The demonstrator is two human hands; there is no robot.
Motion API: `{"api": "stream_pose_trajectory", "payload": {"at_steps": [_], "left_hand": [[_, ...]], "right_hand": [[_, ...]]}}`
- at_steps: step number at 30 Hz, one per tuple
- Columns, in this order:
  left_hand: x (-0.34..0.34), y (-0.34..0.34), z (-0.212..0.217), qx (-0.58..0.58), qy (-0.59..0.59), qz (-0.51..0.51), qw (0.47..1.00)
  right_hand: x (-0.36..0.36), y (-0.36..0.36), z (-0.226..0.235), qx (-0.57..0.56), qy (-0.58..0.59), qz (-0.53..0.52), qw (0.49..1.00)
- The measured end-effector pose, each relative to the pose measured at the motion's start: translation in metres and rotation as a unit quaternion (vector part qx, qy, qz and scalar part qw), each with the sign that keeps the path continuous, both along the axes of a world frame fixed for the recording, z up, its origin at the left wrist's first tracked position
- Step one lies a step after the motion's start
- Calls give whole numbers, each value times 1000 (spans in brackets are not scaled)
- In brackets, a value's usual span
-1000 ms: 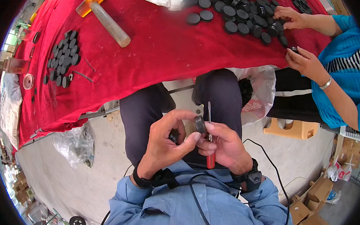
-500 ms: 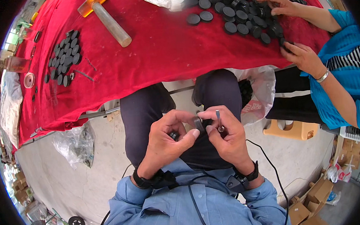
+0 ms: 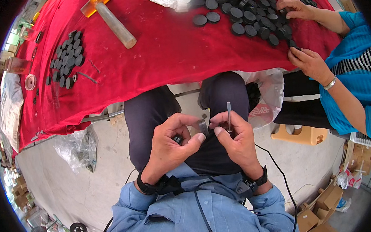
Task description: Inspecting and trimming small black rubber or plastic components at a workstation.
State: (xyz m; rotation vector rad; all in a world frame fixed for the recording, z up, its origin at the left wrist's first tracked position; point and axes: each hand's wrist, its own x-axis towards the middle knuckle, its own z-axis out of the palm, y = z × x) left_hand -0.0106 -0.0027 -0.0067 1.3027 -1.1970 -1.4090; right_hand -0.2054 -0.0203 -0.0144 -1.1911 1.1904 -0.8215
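Above my lap, my left hand pinches a round black disc edge-on between thumb and fingers. Another small dark piece shows inside the curl of that hand, too hidden to name. Just to the right, my right hand is closed around a flat-blade screwdriver, its metal blade pointing up and away from me. Its thumb and forefinger are close together; whether they also pinch a small dark bit is hard to tell. A narrow gap separates this hand from the disc.
Black discs lie grouped on the red cloth at left, near a mallet. A larger heap is at the far right, where a co-worker's hands handle discs. A plastic bag hangs beside my knee; a yellow stool stands right.
My right hand has drawn slightly to the right, away from the disc, and the screwdriver's blade now shows longer. My left hand barely moved. The co-worker's hands shifted a little at the heap.
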Motion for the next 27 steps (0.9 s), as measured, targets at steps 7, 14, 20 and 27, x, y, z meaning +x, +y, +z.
{"api": "stream_pose_trajectory", "payload": {"at_steps": [7,14,20,27], "left_hand": [[-3,-1,-2,-31,-67,-36,997],[-6,-2,-2,-50,-3,-26,998],[1,-8,-18,126,374,-24,918],[-7,-11,-16,142,431,6,891]], "right_hand": [[0,1,9,57,-104,21,993],[-4,0,15,8,-37,2,999],[-62,-14,-3,-169,237,-169,942],[-37,-1,20,-76,104,-142,982]]}}
